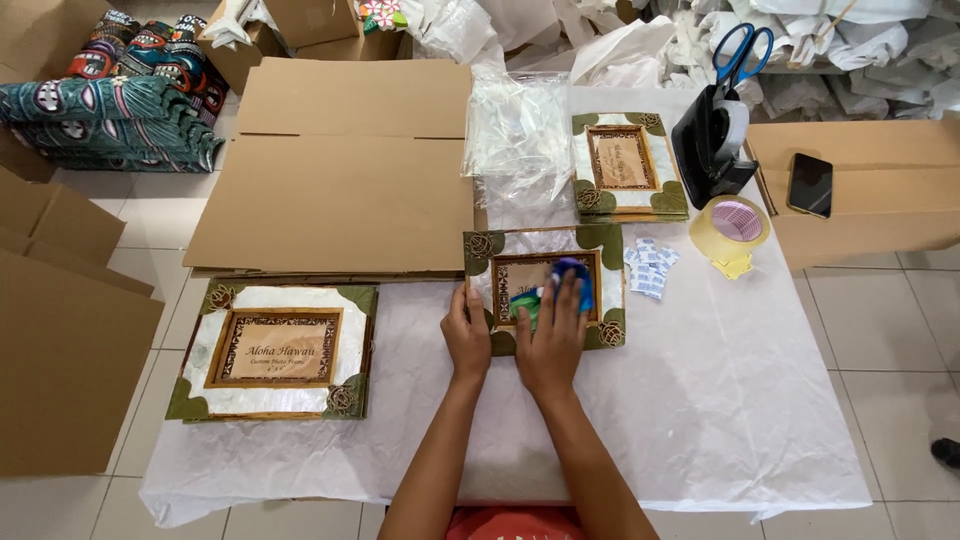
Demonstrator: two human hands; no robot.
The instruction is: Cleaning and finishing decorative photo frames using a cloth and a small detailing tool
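A small picture frame [600, 245] with green leaf corners and a pale mother-of-pearl border lies flat in the middle of the white-covered table [720, 400]. My left hand [465, 335] rests on the frame's left edge, fingers together, holding it still. My right hand [552, 335] presses a blue and green cloth [573, 272] onto the frame's centre panel. A larger frame [275, 350] of the same style lies at the left. A stack of similar small frames [628, 165] sits at the back.
Flattened cardboard sheets [340, 165] lie behind the frames. Clear plastic bags [515, 135] are piled beside them. A tape roll [735, 225], small white packets [650, 265], a black tape dispenser [712, 140] with blue-handled scissors [742, 50] and a phone [810, 185] sit at the right.
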